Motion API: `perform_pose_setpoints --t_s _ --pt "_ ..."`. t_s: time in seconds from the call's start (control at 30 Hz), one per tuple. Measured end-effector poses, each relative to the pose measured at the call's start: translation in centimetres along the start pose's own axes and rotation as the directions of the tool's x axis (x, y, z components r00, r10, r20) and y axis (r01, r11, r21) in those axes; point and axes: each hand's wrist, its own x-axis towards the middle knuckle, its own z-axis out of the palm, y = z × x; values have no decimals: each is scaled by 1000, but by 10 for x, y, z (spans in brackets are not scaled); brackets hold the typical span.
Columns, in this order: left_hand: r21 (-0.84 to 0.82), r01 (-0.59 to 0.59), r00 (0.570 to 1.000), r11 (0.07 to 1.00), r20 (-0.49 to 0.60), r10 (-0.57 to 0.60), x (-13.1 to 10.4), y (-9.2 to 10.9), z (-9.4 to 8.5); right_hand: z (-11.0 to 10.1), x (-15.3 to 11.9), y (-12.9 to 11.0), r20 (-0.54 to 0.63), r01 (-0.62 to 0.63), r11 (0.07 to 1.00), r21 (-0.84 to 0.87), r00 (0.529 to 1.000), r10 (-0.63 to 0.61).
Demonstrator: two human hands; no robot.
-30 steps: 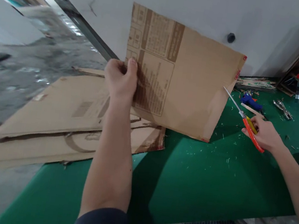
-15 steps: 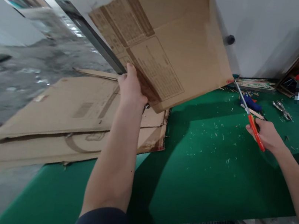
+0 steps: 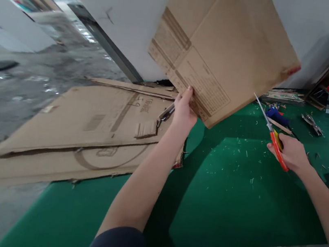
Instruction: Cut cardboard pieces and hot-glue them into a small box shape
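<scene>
Cardboard sheet (image 3: 231, 47), flat and brown with darker printed panels and a red-marked corner, is held tilted above a green surface (image 3: 217, 205). The left hand (image 3: 185, 112) has its fingers clamped on the sheet's lower edge, thumb across the printed face; the fingers behind are hidden. The right hand (image 3: 291, 154) has its fingers closed around the orange-and-yellow handles of metal-bladed scissors (image 3: 277, 148). Their blades look together, pointing up and left from those fingers; the tip appears at the sheet's lower edge, though whether it touches is unclear. To the left of the left fingers lie large flattened brown cardboard pieces (image 3: 81, 119), a slim dark tool (image 3: 166, 113) resting on them near the hand. Just beyond the right fingers are a pale wooden stick (image 3: 283, 127) and a blue plastic tool (image 3: 275, 114); farther right, a silver metal tool (image 3: 312, 124).
</scene>
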Motion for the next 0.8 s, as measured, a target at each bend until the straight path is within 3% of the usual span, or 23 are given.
perform_pose_setpoints --t_s 0.2,0.5,0.8 --pt "-69 49 999 996 -8 -50 -6 -12 6 -3 0 -1 4 -10 1000 -23 1000 10" --pt "-27 -101 992 995 -83 98 -8 3 9 -5 0 -6 70 5 998 -62 998 0" --pt "-7 -115 993 993 -37 114 5 11 -13 -5 1 -5 77 -28 998 -56 996 33"
